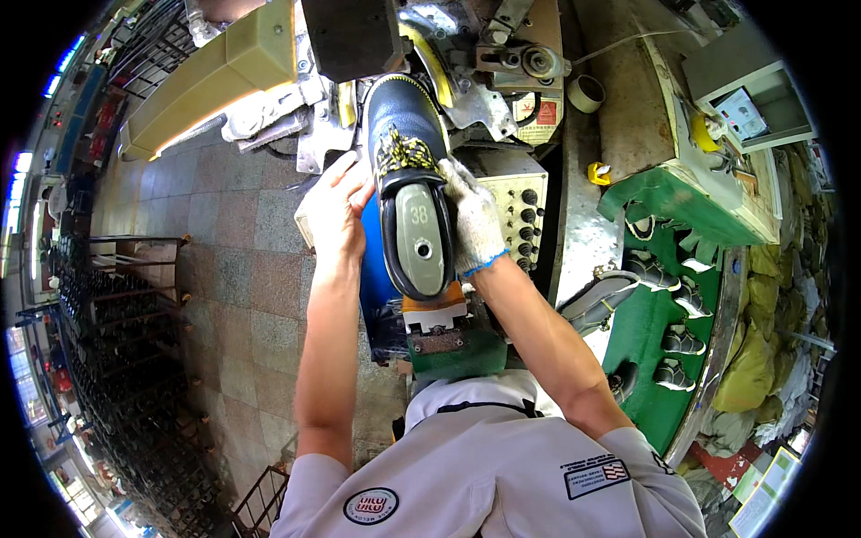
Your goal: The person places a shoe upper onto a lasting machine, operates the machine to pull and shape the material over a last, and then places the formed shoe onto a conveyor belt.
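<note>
A dark blue shoe (pixel 395 111) with black-and-yellow laces (pixel 401 152) sits on a grey-green shoe last (pixel 419 235), its toe pointing away from me into a machine. The last's flat top has a round hole and faces up at the heel end. My bare left hand (pixel 343 208) rests against the shoe's left side, with fairly straight fingers. On the other side, my right hand (pixel 473 215), in a white knitted glove with a blue cuff edge, grips the shoe beside the laces; its fingertips are partly hidden. Yellow pads (pixel 429 65) of the machine flank the toe.
A control box with black knobs (pixel 529 215) stands just right of my gloved hand. Further right, several shoes (pixel 679 339) lie on a green surface (pixel 647 412). A yellowish machine cover (pixel 211 76) juts out at the upper left. Dark racks (pixel 126 332) stand on the tiled floor.
</note>
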A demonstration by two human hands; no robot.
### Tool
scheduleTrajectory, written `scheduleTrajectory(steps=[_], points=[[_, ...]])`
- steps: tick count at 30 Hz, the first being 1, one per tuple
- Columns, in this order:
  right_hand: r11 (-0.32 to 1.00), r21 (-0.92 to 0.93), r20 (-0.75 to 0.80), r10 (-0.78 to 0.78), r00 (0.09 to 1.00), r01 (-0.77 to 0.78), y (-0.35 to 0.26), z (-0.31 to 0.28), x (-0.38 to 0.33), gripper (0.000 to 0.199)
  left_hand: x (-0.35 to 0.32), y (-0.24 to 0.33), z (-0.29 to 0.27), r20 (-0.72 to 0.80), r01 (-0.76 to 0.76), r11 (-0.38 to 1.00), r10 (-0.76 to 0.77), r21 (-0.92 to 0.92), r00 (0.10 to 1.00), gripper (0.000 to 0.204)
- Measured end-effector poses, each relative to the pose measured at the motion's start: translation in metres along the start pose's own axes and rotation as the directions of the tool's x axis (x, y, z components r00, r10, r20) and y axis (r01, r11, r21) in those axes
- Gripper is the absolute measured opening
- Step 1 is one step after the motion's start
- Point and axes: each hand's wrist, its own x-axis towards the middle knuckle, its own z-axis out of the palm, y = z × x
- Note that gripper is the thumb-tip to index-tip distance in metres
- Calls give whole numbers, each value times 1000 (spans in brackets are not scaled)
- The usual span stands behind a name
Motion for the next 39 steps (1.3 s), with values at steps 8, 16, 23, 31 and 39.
scheduleTrajectory(steps=[8, 16, 23, 31, 39], points=[[982, -134, -37, -139, 990, 133, 25, -3, 28, 45, -19, -29, 3, -29, 347, 925, -346, 154, 938, 56], [978, -174, -32, -125, 992, 118, 31, -15, 35, 41, -20, -37, 4, 15, 218, 956, -225, 194, 974, 55], [925, -329, -62, -221, 973, 189, 55, -36, 45, 38, -14, -66, -14, 56, -11, 934, -10, 357, 998, 53], [873, -414, -40, -302, 952, 259, 56, -32, 45, 39, -2, -78, -31, 159, -67, 940, 14, 335, 987, 49], [981, -48, 15, -186, 982, 187, 7, -125, -15, 53, -66, -153, -121, 61, -49, 649, 4, 759, 998, 55]])
